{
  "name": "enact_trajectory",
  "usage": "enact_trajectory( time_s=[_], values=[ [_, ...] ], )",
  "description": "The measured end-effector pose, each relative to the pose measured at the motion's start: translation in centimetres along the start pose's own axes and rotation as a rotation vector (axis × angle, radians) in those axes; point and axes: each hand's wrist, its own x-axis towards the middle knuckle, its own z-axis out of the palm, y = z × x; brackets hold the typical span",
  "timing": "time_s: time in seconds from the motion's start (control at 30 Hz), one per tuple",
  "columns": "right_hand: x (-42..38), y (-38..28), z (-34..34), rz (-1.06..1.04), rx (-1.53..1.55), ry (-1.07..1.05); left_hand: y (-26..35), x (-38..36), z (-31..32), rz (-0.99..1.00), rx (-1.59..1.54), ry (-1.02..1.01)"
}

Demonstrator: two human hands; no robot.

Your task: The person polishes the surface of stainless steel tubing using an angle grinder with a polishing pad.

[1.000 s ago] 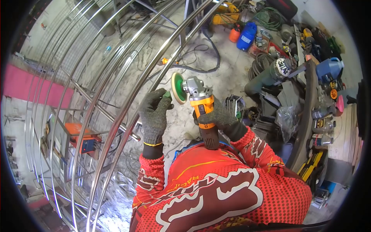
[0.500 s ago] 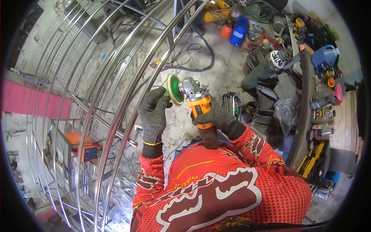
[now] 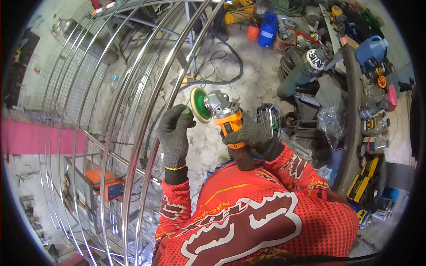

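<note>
My right hand (image 3: 249, 133), in a dark grey knit glove, is wrapped round the orange and black body of an angle grinder (image 3: 228, 119). On the grinder's head is a round polishing pad (image 3: 202, 104) with a green backing and a pale rim, its edge turned towards my left hand. My left hand (image 3: 174, 133), gloved alike, has its fingers curled in a pinch beside the pad. A small green piece (image 3: 187, 111) shows at its fingertips; most of it is hidden. Whether the pad is spinning cannot be told.
Curved shiny metal tubes (image 3: 146, 106) rise close on my left. A cable (image 3: 235, 73) lies across the floor ahead. To the right stand a gas cylinder (image 3: 301, 75) and a cluttered bench (image 3: 350, 119). A blue container (image 3: 267, 30) is at the back. An orange machine (image 3: 104, 181) sits behind the tubes.
My left hand and the green piece have shifted slightly left and down from the pad's face. The pad has tilted a little, and the whole view has shifted slightly.
</note>
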Motion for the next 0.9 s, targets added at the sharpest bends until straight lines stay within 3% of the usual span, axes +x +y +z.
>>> enact_trajectory(
  time_s=[0.1,0.3,0.37,0.43,0.5,0.63,0.67,0.83,0.9],
  values=[
    [1.0,-1.1,-1.8,-0.036,0.086,0.031,-2.1,1.2,-0.4,0.005,-0.196,-0.030],
    [6.5,-3.1,-4.9,-0.149,0.214,0.099,-3.1,0.9,1.5,-0.511,-0.672,-0.200],
    [8.0,-3.7,-4.8,-0.244,0.035,0.173,-3.4,1.7,2.5,-0.566,-0.658,-0.277],
    [9.5,-2.5,-4.9,-0.242,0.101,0.138,-3.7,2.8,3.3,-0.612,-0.274,-0.269],
    [10.6,-1.3,-4.6,-0.233,0.069,0.155,-4.1,3.5,4.0,-0.468,0.126,-0.290],
    [12.7,1.9,-3.8,-0.334,-0.062,0.245,-5.1,5.1,4.4,-0.630,0.087,-0.480],
    [12.9,2.0,-3.2,-0.397,0.004,0.247,-4.8,6.0,4.7,-0.758,0.101,-0.499],
    [12.5,1.8,-3.5,-0.316,-0.047,0.273,-7.0,6.9,4.5,-0.847,-0.012,-0.540],
    [12.9,1.3,-3.1,-0.541,-0.328,0.242,-5.6,7.9,4.5,-0.860,0.059,-0.531]
  ],
)
